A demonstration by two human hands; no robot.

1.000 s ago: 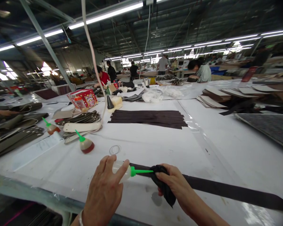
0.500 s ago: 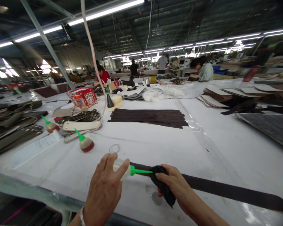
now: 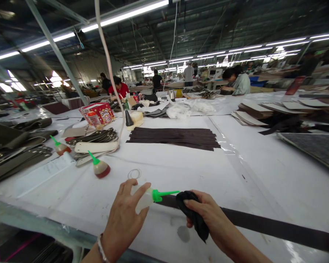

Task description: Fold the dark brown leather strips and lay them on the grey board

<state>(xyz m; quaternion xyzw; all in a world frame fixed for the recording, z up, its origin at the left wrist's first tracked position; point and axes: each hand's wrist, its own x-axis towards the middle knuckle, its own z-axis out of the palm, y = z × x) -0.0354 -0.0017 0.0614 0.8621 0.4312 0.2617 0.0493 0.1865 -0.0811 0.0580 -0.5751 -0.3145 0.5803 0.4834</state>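
Observation:
In my left hand (image 3: 127,212) is a translucent squeeze bottle (image 3: 144,200), lying on its side in my grip. Its green nozzle (image 3: 167,193) points right and its tip is close to the bunched black cloth (image 3: 193,215); whether they touch I cannot tell. My right hand (image 3: 208,210) pinches that cloth between thumb and fingers. Under both runs a long dark brown strip (image 3: 263,221) across the white table, partly covered by the cloth and my hand. A grey round spot (image 3: 183,233) shows on the tabletop below the cloth.
A stack of dark strips (image 3: 172,137) lies farther back. Left of it are a green-capped bottle of reddish liquid (image 3: 101,168), another such bottle (image 3: 60,147), pale straps (image 3: 94,147) and a red box (image 3: 98,113). A grey board (image 3: 312,148) and stacked panels (image 3: 263,111) occupy the right. Other people work behind.
The cloth in my right hand has shifted slightly right, away from the nozzle. The bottle's nozzle now tilts a little upward. My left hand still grips the bottle.

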